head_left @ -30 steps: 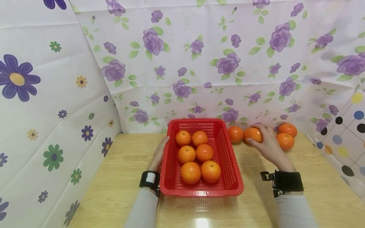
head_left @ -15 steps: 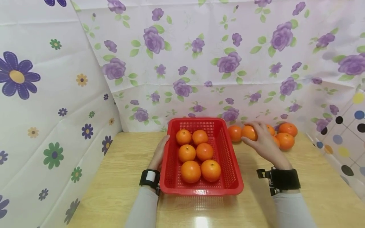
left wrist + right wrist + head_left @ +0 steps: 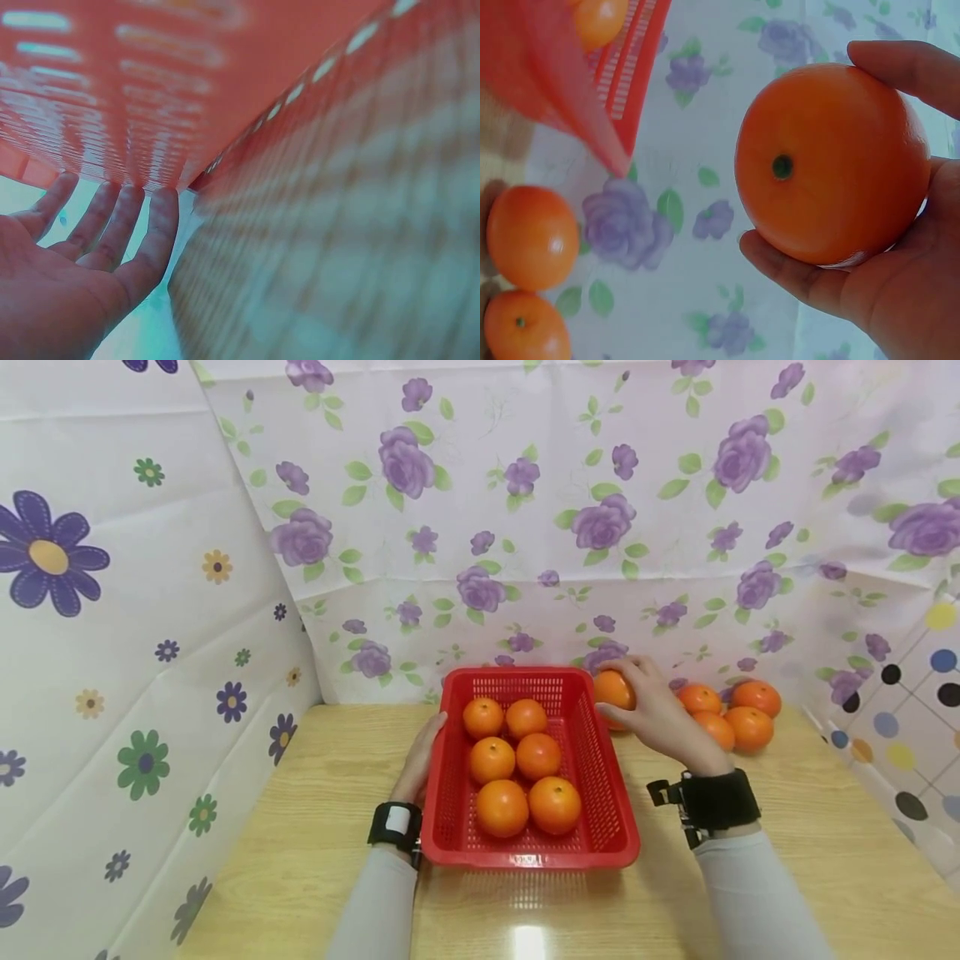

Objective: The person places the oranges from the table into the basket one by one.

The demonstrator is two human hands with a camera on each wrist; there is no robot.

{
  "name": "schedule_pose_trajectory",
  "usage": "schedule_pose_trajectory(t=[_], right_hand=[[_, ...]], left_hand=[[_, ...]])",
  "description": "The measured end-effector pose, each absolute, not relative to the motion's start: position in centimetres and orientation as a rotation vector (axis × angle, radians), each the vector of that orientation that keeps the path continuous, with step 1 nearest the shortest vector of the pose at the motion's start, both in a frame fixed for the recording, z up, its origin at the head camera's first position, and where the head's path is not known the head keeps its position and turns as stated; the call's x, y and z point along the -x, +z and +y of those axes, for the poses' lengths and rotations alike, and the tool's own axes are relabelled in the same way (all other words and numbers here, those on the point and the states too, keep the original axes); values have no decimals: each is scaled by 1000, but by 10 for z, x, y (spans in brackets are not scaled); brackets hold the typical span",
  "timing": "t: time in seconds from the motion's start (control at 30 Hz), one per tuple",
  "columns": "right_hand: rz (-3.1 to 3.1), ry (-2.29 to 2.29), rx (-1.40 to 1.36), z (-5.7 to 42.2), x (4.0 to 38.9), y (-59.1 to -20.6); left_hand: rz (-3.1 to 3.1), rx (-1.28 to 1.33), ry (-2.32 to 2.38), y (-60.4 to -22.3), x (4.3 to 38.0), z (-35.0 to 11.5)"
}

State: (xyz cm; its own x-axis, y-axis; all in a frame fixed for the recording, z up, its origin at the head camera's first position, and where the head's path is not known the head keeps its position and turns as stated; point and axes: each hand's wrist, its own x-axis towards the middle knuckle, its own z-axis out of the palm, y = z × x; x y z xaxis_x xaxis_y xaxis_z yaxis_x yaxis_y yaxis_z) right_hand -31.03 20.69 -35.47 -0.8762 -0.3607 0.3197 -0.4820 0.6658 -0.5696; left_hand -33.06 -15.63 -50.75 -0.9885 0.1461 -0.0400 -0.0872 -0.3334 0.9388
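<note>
My right hand [image 3: 656, 710] grips an orange [image 3: 613, 690] beside the right rim of a red plastic basket [image 3: 532, 861]. In the right wrist view, the thumb and fingers curve round this orange [image 3: 832, 169], which is off the table with its green stem spot showing. Another orange [image 3: 618, 725] lies partly hidden below it. My left hand [image 3: 418, 764] rests along the basket's left side. In the left wrist view its nearly straight fingers [image 3: 112, 221] touch the slotted basket wall [image 3: 142, 112]. Several oranges [image 3: 491, 761] lie inside the basket, with bare floor along its right side.
On the wooden table [image 3: 322, 843], several more oranges [image 3: 750, 729] sit in a cluster right of my right hand. A flowered sheet [image 3: 510, 543] hangs behind the table. Patterned sheets also cover the left and right sides.
My right hand has lifted the orange from the row and carried it left, up to the basket's right rim. The left hand and the basket stay in place.
</note>
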Motion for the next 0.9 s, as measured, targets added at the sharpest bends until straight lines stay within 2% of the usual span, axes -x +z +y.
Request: schedule_pose_trajectory(t=[0.57,0.9], right_hand=[[-2832,935,-943,128,336,-357],[-2911,930,-965,108,348,-368]], left_hand=[[1717,-98,2467,-508,330,-154],[1712,-48,2478,-508,331,-154]])
